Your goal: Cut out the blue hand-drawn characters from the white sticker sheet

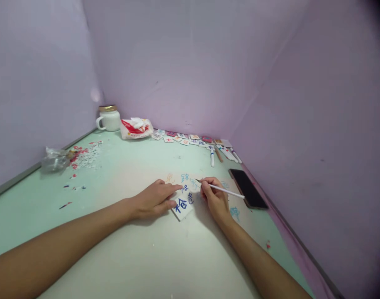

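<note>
A small white square tile [184,212] with a blue handwritten character lies flat on the table in front of me. My left hand [159,199] comes in beside it, index finger stretched out over blue writing and thumb touching the tile's left corner; its other fingers are partly hidden. Between the fingers of my right hand [215,198] is a slim white craft knife [229,192], its dark pointed tip aimed left, just above the writing. Blue and orange characters [185,177] mark the tabletop around both hands.
A black phone [248,189] lies at the right edge. Marker pens [212,158], written tiles [194,140], a tissue pack [136,128] and a lidded white mug [109,119] line the back. At left are a clear plastic bag [55,161] and red and white scraps [84,158]. Walls enclose the table.
</note>
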The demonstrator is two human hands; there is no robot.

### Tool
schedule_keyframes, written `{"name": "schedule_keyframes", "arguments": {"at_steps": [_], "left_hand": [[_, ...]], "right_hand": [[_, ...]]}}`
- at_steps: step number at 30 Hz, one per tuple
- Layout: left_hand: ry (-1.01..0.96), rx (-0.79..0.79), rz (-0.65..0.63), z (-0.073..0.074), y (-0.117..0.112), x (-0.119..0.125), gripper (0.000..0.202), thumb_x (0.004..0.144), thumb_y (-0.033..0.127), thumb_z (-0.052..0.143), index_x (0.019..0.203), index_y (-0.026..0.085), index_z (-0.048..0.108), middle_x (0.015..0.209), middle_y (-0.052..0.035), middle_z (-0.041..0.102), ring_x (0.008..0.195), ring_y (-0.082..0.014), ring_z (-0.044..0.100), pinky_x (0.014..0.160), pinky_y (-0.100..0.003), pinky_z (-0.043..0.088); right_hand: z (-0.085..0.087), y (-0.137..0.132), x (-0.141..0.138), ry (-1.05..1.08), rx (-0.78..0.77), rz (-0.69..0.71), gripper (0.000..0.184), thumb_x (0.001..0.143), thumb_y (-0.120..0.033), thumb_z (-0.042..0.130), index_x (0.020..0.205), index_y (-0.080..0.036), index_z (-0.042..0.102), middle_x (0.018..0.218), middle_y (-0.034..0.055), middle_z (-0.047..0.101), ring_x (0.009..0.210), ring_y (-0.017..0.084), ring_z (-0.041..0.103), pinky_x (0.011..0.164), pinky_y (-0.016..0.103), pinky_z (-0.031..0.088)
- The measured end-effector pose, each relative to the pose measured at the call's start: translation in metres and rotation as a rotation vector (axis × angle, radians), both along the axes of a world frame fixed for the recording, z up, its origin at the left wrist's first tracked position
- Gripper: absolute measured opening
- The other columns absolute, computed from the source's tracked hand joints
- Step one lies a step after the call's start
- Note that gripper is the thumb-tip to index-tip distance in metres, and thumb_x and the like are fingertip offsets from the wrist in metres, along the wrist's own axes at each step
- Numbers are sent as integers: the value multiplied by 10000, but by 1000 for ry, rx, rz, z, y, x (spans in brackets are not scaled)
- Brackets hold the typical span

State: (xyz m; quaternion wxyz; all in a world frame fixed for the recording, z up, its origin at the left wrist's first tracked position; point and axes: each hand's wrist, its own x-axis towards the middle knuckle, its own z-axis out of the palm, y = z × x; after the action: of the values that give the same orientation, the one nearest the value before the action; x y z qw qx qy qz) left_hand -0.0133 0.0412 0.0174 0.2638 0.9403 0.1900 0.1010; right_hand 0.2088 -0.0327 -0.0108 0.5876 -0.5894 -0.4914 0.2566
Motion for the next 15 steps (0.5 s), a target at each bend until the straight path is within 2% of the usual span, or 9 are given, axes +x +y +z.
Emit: {"name": "schedule_keyframes", "arguments": {"at_steps": [3,7,11,13,15], "left_hand": [[11,40,18,0,-1,0,503,972,410,347,1351,132,527,979,-89,682,896,-230,574,919,-412,405],[35,102,22,-4,-1,1,466,996,435,335,1297,155,555,1016,-99,674,910,-235,583,941,-449,390],[39,154,29,-10,-1,0,452,1010,467,314,1246,190,582,1035,-91,654,961,-239,579,940,-440,388],[45,170,53,-14,-6,0,483,1011,500,299,1255,194,583,1043,-90,651,958,-235,574,942,-437,391],[55,188,102,-18,-15,2,558,964,590,373,1295,188,574,1044,-102,642,930,-254,564,934,-463,395]], "right_hand": [[-1,0,7,-35,7,-36,267,870,-439,586,924,-182,635,659,-3,620,577,155,563,560,283,452],[-1,0,11,-123,45,-41,302,817,-351,636,1076,-197,657,915,68,744,856,226,693,820,364,531],[-4,2,11,-428,131,74,401,856,-309,587,1244,-210,607,1154,123,731,1092,271,677,986,434,511],[-7,3,12,-518,143,98,420,893,-308,549,1300,-206,571,1217,140,711,1147,278,657,1021,458,498],[-9,4,13,-572,144,108,442,913,-306,524,1340,-193,540,1258,158,693,1179,288,641,1038,481,491]]}}
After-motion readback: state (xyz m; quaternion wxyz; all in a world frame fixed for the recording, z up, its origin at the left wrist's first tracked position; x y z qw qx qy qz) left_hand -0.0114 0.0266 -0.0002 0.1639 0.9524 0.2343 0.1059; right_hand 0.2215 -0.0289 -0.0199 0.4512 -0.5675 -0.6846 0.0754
